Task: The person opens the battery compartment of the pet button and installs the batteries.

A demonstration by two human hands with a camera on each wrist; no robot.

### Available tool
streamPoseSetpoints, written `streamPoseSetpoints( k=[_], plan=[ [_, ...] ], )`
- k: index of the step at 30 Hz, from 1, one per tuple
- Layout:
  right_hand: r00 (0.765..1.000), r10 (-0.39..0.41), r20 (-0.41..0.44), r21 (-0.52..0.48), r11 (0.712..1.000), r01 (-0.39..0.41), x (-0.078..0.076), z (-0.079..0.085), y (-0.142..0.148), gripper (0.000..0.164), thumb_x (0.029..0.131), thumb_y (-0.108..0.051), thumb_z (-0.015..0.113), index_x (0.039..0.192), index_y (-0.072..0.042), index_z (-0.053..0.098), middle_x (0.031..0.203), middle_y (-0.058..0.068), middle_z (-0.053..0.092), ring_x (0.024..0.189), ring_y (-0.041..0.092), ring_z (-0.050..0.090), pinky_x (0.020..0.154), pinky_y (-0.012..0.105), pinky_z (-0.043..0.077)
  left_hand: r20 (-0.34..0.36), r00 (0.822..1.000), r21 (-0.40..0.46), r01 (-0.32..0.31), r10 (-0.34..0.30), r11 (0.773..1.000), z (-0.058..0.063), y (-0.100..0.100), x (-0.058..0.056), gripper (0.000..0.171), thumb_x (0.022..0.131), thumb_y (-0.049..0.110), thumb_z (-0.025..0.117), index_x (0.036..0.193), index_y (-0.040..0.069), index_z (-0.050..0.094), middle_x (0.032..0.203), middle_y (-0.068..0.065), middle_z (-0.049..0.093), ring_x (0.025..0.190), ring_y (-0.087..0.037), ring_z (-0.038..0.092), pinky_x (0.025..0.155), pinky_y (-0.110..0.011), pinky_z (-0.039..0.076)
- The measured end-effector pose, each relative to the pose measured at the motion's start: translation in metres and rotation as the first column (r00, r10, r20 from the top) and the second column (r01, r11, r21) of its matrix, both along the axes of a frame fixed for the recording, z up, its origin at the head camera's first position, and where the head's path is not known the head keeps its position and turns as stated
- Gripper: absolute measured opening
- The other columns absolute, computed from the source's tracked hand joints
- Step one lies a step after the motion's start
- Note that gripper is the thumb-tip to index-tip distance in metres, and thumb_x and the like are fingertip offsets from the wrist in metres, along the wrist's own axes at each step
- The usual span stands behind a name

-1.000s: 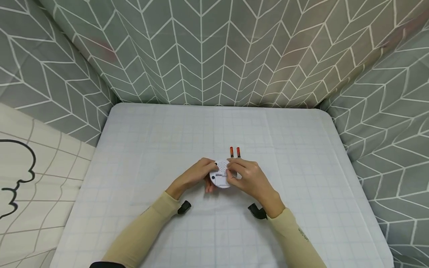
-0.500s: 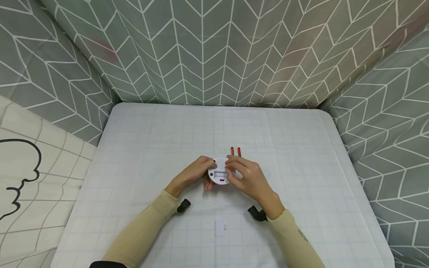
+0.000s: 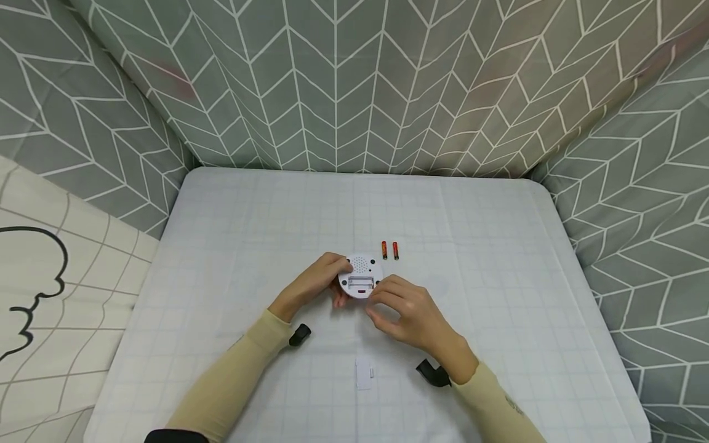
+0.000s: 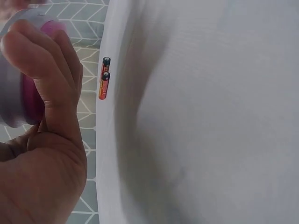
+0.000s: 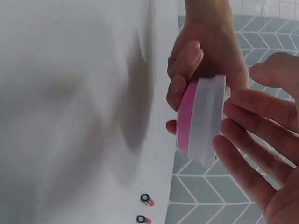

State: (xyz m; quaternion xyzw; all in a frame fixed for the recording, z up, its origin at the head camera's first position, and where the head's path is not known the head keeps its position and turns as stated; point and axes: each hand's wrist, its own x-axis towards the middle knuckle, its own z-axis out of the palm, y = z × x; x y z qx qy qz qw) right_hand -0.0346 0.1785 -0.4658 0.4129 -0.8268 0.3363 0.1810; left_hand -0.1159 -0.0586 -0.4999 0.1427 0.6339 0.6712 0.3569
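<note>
Your left hand (image 3: 321,277) grips the round white plastic device with a pink underside (image 3: 360,275) above the white cloth-covered table (image 3: 249,234), its perforated back and open rectangular compartment (image 3: 361,283) facing up. Your right hand (image 3: 407,307), fingers loosely extended, grasps nothing that shows; whether its fingertips touch the near rim is hard to tell. Keep the left grip firm, thumb clear of the compartment, and the back level. Two small red-and-black cylindrical batteries (image 3: 384,250) lie just beyond the device; avoid brushing the thin white rectangular cover (image 3: 363,375) nearer you.
</note>
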Motion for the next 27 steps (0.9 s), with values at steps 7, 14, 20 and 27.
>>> streamPoseSetpoints(
  k=[7,14,20,27],
  plan=[
    [0.995,0.083,0.047,0.017,0.996,-0.084,0.017,-0.006,-0.001,0.014,0.085,-0.013,0.082,0.082,-0.018,0.070,0.083,-0.008,0.066,0.077,0.008,0.064,0.069,0.016,0.053,0.007,1.000,-0.011,-0.020,0.020,1.000,-0.001,-0.001,0.001,0.036,0.099,0.015,0.041,0.095,-0.009,0.067,0.057,-0.011,0.066,0.042,-0.017,0.059,0.041,-0.030,0.052],
    [0.982,0.093,0.165,0.138,0.984,-0.117,0.037,-0.021,-0.003,0.021,0.082,-0.028,0.090,0.084,-0.015,0.073,0.087,-0.007,0.069,0.079,0.004,0.065,0.071,0.013,0.053,0.015,1.000,-0.009,-0.024,0.024,1.000,-0.002,-0.001,0.000,0.035,0.098,0.014,0.041,0.096,-0.010,0.067,0.057,-0.012,0.066,0.042,-0.017,0.060,0.040,-0.030,0.052],
    [0.971,0.066,0.229,0.240,0.963,-0.122,0.052,-0.030,-0.006,0.042,0.077,-0.047,0.092,0.101,-0.016,0.076,0.100,-0.009,0.068,0.090,0.004,0.061,0.076,0.018,0.054,0.021,0.999,-0.006,-0.027,0.027,1.000,-0.001,0.000,0.000,0.035,0.098,0.014,0.041,0.097,-0.011,0.066,0.058,-0.012,0.066,0.042,-0.017,0.060,0.040,-0.030,0.053],
    [0.971,0.067,0.230,0.328,0.934,-0.142,0.061,-0.035,-0.011,0.054,0.070,-0.050,0.095,0.109,-0.019,0.074,0.106,-0.009,0.064,0.094,0.006,0.056,0.082,0.023,0.052,0.023,0.999,-0.013,-0.022,0.022,1.000,0.001,0.002,0.002,0.035,0.098,0.014,0.042,0.097,-0.010,0.067,0.058,-0.013,0.066,0.042,-0.017,0.059,0.040,-0.030,0.051]
  ],
)
